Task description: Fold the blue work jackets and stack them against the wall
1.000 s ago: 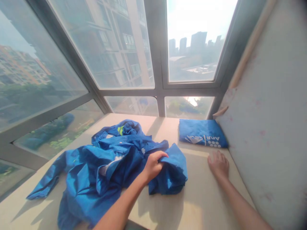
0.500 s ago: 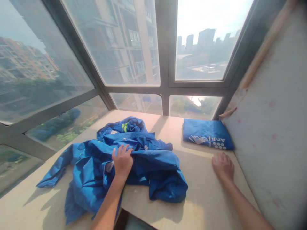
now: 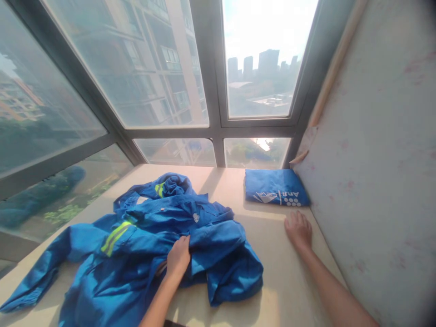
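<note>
Head view. Your left hand (image 3: 179,256) is in the middle of the loose blue jacket (image 3: 218,240), fingers curled against the cloth; the fingertips are hidden, so you can't tell whether they pinch a fold or only press. Your right hand (image 3: 299,229) is released, palm down on the tabletop (image 3: 279,254), holding nothing.

Progress, judged by the cloth: the folded blue cloth (image 3: 269,181) just beyond your right hand is in a flat, squared stack, white print showing. The jacket isn't: it spreads around your left hand, rumpled, one long sleeve (image 3: 37,277) trailing off to the left, a bunched part with a yellow-green band (image 3: 160,188) beyond the hand, another reflective band (image 3: 116,238) to its left. No squared fold in it anywhere.

Edges and room: bare board between the jacket's right side and your right forearm gives you the widest working strip. Right of that forearm the wall (image 3: 381,159) closes in. Beyond both hands, the window frame (image 3: 218,131) bounds the far edge. A dark gap (image 3: 173,323) shows beside your left forearm, at the near side; loose cloth could slip there.
</note>
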The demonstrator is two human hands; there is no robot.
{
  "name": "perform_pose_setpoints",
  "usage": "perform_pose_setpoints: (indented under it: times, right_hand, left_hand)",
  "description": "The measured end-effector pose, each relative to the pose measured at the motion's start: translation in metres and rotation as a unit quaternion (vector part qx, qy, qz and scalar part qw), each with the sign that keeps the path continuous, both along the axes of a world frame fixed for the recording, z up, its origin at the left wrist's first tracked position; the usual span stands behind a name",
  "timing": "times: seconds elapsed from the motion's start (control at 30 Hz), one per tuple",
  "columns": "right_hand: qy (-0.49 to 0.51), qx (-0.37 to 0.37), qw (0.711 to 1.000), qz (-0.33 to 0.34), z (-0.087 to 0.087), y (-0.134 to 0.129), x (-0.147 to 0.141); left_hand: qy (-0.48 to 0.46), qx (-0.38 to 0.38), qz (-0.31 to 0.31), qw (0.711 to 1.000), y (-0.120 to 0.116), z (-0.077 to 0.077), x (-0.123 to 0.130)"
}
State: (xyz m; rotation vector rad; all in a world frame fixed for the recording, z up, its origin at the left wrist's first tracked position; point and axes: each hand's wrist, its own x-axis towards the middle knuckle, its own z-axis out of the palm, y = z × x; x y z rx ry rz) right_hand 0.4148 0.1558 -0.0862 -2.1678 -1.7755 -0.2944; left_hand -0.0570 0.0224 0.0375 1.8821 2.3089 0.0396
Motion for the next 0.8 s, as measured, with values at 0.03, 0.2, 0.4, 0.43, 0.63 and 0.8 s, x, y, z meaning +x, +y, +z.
perform_pose_setpoints:
  times: [0.03, 0.2, 0.4, 0.43, 0.63, 0.8]
  right_hand:
    - [0.001, -0.003, 1.000, 0.000, 0.001, 0.000, 0.000]
    - [0.015, -0.013, 1.000, 0.002, 0.004, -0.002, -0.001]
    - [0.032, -0.021, 0.999, 0.010, 0.006, -0.002, 0.000]
    - [0.038, -0.024, 0.999, 0.011, 0.005, -0.001, 0.001]
    - [0.140, -0.040, 0.989, 0.031, 0.007, 0.001, 0.012]
    - [0.349, -0.037, 0.934, 0.064, 0.022, 0.002, 0.027]
  left_hand:
    - [-0.013, 0.016, -0.007, 1.000, -0.001, -0.004, 0.013]
    - [-0.063, 0.069, -0.042, 0.995, -0.012, -0.023, 0.074]
    - [-0.151, 0.087, -0.108, 0.979, -0.028, -0.041, 0.135]
    - [-0.163, 0.088, -0.112, 0.976, -0.030, -0.043, 0.142]
    - [-0.193, 0.088, -0.114, 0.971, -0.036, -0.048, 0.161]
    - [-0.239, 0.096, -0.144, 0.956, -0.040, -0.045, 0.153]
